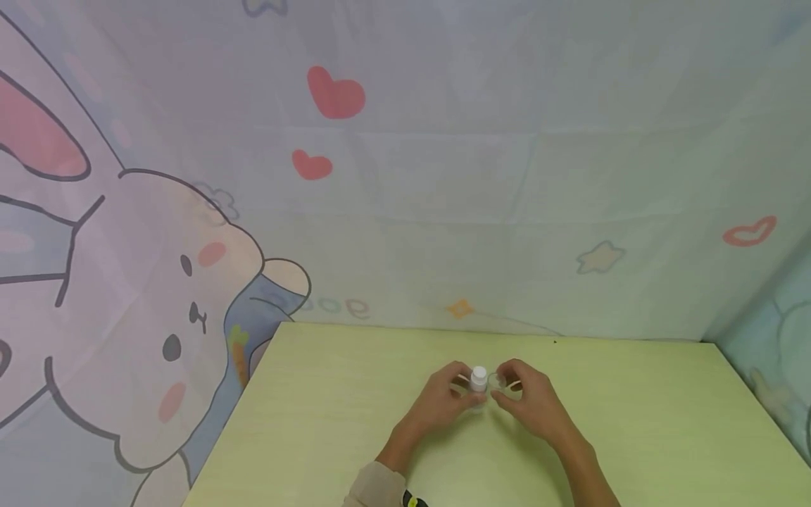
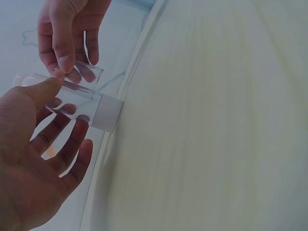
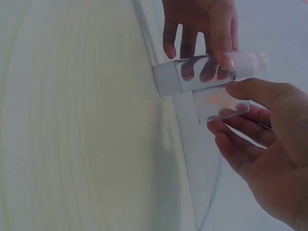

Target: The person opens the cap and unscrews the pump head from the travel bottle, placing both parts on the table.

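Between thumb and fingers, my left hand point(image 1: 443, 396) grips a small bottle point(image 1: 478, 384) with a white top, held upright in the head view. Its body looks clear and glossy in the left wrist view, with a broad white band point(image 2: 107, 114) at one end. My right hand point(image 1: 532, 400) pinches a clear, hollow, cup-like cover point(image 1: 497, 382) right beside the bottle. In the right wrist view this clear cover point(image 3: 219, 104) lies alongside the bottle point(image 3: 204, 72), very close to it; whether they touch I cannot tell. Fingers hide parts of both.
A pale yellow-green table point(image 1: 329, 394) spreads under both hands. Behind it hangs a cloth backdrop point(image 1: 443, 176) printed with hearts, stars and a large rabbit, meeting the table's back edge. A tiny dark speck point(image 1: 555, 342) lies near that edge.
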Available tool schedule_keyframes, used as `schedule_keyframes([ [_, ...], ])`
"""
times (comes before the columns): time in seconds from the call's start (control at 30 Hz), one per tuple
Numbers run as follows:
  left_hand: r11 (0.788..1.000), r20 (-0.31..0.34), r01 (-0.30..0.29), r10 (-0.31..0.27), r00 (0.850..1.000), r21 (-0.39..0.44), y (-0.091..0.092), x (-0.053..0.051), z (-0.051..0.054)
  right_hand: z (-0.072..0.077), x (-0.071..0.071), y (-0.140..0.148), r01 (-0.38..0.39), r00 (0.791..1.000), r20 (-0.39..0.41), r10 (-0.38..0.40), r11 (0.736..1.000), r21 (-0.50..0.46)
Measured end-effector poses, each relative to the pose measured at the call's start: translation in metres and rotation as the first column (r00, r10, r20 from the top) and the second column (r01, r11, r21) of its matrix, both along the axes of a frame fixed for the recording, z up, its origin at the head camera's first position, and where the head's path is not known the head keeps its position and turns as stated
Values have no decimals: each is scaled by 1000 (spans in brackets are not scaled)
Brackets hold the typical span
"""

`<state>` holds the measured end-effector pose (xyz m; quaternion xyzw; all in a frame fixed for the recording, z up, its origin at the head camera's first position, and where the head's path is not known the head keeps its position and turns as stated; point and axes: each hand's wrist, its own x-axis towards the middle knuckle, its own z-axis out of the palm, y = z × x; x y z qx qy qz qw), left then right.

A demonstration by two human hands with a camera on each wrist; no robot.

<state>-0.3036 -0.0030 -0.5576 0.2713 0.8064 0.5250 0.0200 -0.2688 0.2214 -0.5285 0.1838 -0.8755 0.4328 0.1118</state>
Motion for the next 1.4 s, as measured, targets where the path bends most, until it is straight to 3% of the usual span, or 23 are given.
schedule_keyframes([
  [0.63, 1000, 8, 9, -8, 1000, -4, 1, -4, -2, -12, -7, 3, -37, 991, 133, 33, 999, 28],
  [1.2, 1000, 40, 2, -2, 999, 2, -1, -3, -4, -14, -10, 2, -49, 984, 173, 40, 998, 49],
  [1.4, 1000, 17, 15, -15, 1000, 19, -1, -5, -3, -14, -10, 2, -49, 985, 166, 41, 998, 44],
])
